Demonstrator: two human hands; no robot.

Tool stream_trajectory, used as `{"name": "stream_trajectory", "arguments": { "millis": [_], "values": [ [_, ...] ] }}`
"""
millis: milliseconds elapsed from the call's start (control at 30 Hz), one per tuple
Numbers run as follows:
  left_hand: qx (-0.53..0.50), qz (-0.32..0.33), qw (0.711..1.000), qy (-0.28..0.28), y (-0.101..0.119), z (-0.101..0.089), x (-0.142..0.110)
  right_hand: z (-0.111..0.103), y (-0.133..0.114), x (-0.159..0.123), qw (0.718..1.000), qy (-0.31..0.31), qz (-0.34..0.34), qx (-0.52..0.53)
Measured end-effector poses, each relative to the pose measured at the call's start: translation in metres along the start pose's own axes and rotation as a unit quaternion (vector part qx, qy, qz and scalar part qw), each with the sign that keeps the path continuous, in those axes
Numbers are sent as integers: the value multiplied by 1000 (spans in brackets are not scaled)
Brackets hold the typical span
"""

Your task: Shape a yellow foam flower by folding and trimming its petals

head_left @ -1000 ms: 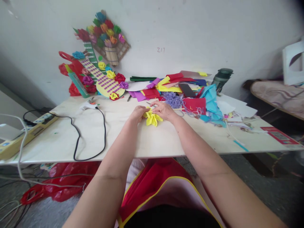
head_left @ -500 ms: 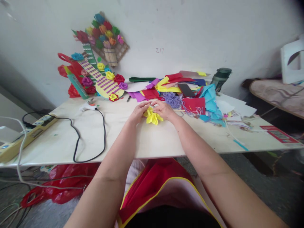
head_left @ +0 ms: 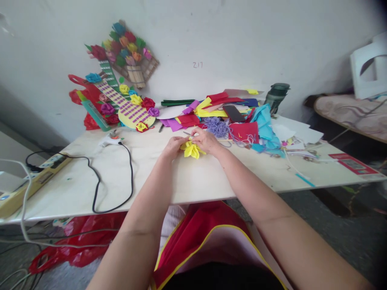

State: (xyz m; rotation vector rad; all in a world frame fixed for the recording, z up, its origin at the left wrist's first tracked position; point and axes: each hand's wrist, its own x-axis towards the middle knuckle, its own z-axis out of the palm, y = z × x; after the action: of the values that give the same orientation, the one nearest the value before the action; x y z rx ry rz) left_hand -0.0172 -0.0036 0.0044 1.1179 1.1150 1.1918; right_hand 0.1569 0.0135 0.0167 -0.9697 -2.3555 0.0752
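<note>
Between both hands, toward the middle of the table (head_left: 201,183): a yellow flower (head_left: 192,151), petals splayed toward the near side. Touching the tabletop or just above it: cannot tell. Holds its far left side with the left hand (head_left: 174,147), fingers drawn in narrow. Pinches at its far right side with the right hand (head_left: 207,141), fingers narrow too. Jutting left from the right fingers, just beyond the petals, a slim grey tip (head_left: 186,133); too small to tell of what. Exact spot of each pinch hidden by the fingers.

Looks like thin paper, judging by the creased petals: very light, soft, apt to keep any bend pressed into it. Probably not slippery, but easy to crush or tear. Best held at the gathered base, with light fingertip pressure; leave the petals free and avoid squeezing their thin edges.

Just beyond the right hand, a tangle of purple yarn (head_left: 215,126); to its right, red paper (head_left: 249,129) and blue paper (head_left: 264,121). Farther off, a phone (head_left: 233,113). Well apart to the left, a white glue gun (head_left: 109,140) with a looping black cord (head_left: 132,173).
</note>
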Motion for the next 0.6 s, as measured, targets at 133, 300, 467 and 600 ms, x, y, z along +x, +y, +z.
{"name": "stream_trajectory", "arguments": {
  "millis": [133,300,467,600],
  "values": [
    [-16,-33,999,13,0,2,1,-6,-8,-1,999,-19,15,-25],
    [-22,-62,998,21,2,4,2,-9,-15,-2,997,-28,12,-67],
    [-30,-77,996,25,4,5,1,-8,-17,-3,994,-34,-14,-107],
    [-42,-84,995,41,5,6,1,-5,-16,-3,994,-29,-22,-102]
  ]
}}
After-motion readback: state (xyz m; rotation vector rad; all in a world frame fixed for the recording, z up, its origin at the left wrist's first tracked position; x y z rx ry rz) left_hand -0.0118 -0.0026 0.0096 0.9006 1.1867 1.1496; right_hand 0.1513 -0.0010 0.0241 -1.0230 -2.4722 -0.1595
